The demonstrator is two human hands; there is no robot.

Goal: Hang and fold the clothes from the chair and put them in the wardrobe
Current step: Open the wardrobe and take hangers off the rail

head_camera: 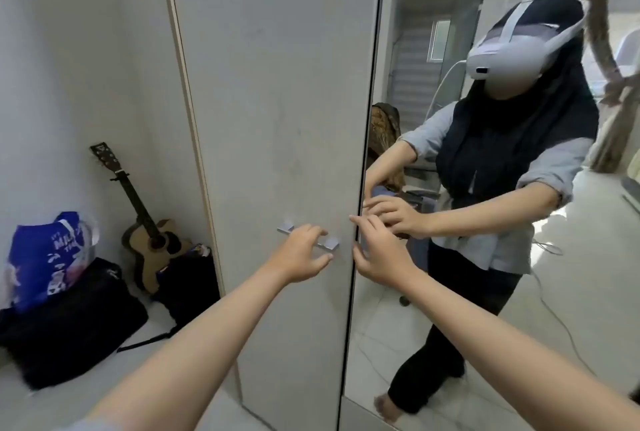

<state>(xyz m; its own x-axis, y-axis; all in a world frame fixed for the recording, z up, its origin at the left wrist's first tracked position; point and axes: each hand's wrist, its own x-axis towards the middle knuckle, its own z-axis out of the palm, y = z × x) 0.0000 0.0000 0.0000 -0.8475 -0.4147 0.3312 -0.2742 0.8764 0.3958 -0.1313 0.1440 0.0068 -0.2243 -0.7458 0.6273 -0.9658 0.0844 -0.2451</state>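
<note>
**A:** Head view — what is shown at the hands?

**B:** The left hand [300,252] is seen at the metal handle [308,236] of the grey wardrobe door [277,91]. Its fingers are curled loosely over the bar with the thumb spread below; whether the bar is actually gripped cannot be told. The right hand [377,254] is held with fingers half spread at the dark seam [356,188] between that door and the mirrored door [485,292]. Nothing is held in it, and its fingertips lie at the mirrored door's edge.

**A:** And where is the wardrobe placed?

**B:** The wardrobe is directly ahead of both hands, both doors closed. No interior is exposed.

**A:** What is shown beyond the hands?

**B:** In the mirror, right of the right hand, the person's reflection is seen. Beside the reflected arms, a chair [384,132] piled with clothes is partly reflected; the items cannot be told apart. Well left of the left hand, a guitar [152,233] is leaned upright in the corner, with black bags [72,323] and a blue printed bag [48,257] set on the floor beside it.
</note>
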